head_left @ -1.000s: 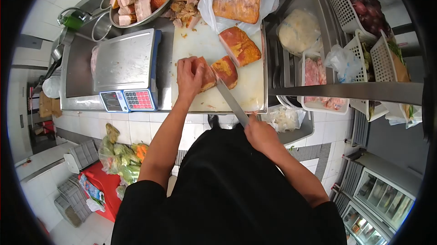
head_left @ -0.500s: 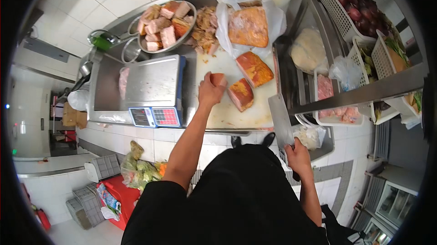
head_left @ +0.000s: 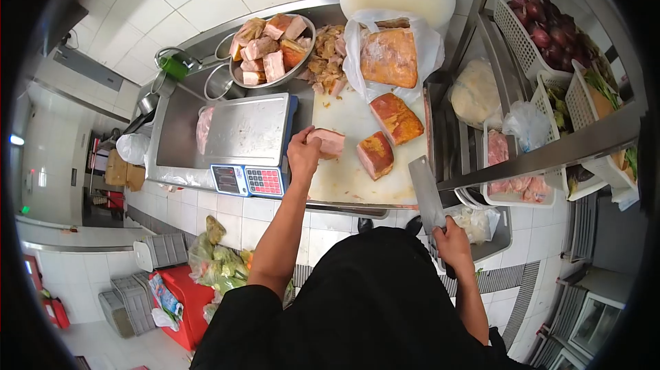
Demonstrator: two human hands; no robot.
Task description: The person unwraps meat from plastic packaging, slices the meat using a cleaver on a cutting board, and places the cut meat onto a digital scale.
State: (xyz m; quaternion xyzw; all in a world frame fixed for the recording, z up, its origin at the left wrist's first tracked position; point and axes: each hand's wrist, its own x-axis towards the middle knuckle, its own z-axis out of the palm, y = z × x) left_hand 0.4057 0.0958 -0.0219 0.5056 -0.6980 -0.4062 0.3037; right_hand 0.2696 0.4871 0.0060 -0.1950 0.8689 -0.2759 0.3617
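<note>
My left hand [head_left: 303, 155] grips a pink-and-brown chunk of bacon [head_left: 330, 143] at the left side of the white cutting board [head_left: 337, 188]. To its right lie two more browned chunks, a smaller piece of cured meat [head_left: 375, 155] and a larger slab [head_left: 397, 119]. In my right hand [head_left: 453, 241] is a cleaver [head_left: 427, 191], its broad blade pointing up and away from me beside the board's right edge. A big slab of meat [head_left: 389, 57] rests on a plastic bag [head_left: 430, 60] at the back.
A digital scale [head_left: 249, 129] stands left of the board. Behind it a metal bowl [head_left: 311, 47] holds several meat chunks, with shredded meat [head_left: 330, 60] alongside. A metal rail [head_left: 536, 146] and baskets of onions [head_left: 546, 29] are on the right.
My left hand has tilted the bacon chunk, so more of its pink cut face shows, and has shifted slightly toward the scale. The cleaver stays beside the board. The camera view has moved a little.
</note>
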